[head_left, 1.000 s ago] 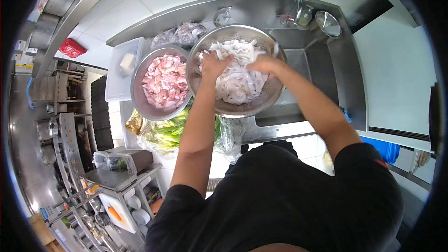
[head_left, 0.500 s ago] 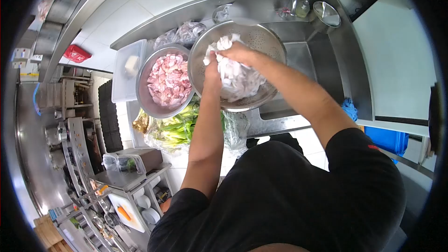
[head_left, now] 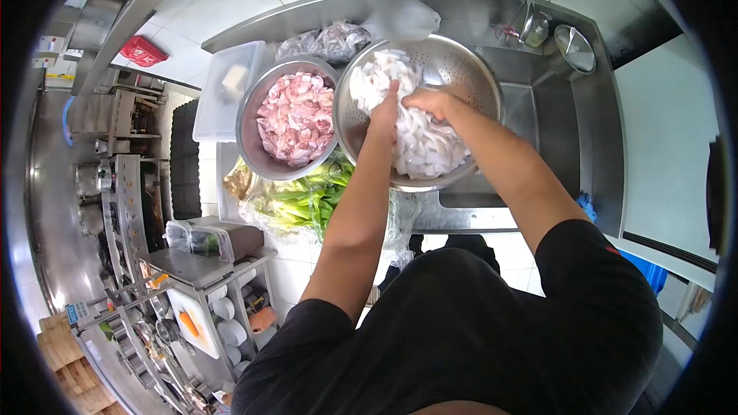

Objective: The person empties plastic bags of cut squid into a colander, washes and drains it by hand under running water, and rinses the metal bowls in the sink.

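A big steel colander sits over the edge of the sink, with white cut squid pieces heaped inside it. My left hand is closed around part of the heap, its thumb up and its other fingers mostly hidden. Beside it, my right hand is curled into the squid, fingertips buried among the pieces. One clump lies above my hands and another below them. Left of the colander stands a metal bowl full of raw pink meat chunks.
Leafy green vegetables in plastic lie below the bowl. Behind are plastic bags and a clear plastic container. The sink basin with a tap is at right. A carrot rests on a white board at lower left.
The view has shifted, so the bowls appear further right. My hands have moved apart slightly and lower into the squid, which now lies spread in two clumps.
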Tool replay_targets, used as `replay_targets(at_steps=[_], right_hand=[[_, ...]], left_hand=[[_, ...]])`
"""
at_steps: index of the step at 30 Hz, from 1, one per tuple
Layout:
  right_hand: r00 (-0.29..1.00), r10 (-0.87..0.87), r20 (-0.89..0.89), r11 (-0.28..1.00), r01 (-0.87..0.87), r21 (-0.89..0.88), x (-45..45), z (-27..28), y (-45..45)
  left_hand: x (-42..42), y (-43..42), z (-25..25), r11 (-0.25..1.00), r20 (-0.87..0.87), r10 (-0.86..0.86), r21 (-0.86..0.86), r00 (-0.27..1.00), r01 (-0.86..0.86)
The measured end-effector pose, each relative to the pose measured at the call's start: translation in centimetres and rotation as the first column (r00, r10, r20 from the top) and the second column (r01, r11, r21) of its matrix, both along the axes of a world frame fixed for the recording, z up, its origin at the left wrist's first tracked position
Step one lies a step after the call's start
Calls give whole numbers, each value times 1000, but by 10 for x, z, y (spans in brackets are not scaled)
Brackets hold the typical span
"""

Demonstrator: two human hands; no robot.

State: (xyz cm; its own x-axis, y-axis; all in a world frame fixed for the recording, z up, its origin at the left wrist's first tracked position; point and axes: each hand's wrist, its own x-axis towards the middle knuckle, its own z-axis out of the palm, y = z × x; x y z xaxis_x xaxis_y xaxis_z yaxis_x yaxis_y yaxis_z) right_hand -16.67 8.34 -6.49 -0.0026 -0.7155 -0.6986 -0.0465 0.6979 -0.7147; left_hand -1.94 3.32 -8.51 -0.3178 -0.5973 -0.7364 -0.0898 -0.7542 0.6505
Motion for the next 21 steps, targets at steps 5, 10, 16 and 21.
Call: replay_targets(at_steps=[5, 10, 16, 21], right_hand=[[995, -34, 95, 988, 48, -146, 20, 23, 2], [936, -111, -335, 947, -2, -321, 15, 49, -2], [600, 149, -786, 959, -283, -34, -41, 64, 28], [974, -224, -41, 974, 223, -26, -5, 16, 42]], left_hand=[[6, -1, -3, 971, -206, 207, -76, 957, -226], [4, 8, 35, 938, -77, 153, -301, 985, -170], [10, 1, 8, 569, 476, 25, -730, 879, 379], [5, 0, 22, 856, 311, -434, -150, 846, 494]])
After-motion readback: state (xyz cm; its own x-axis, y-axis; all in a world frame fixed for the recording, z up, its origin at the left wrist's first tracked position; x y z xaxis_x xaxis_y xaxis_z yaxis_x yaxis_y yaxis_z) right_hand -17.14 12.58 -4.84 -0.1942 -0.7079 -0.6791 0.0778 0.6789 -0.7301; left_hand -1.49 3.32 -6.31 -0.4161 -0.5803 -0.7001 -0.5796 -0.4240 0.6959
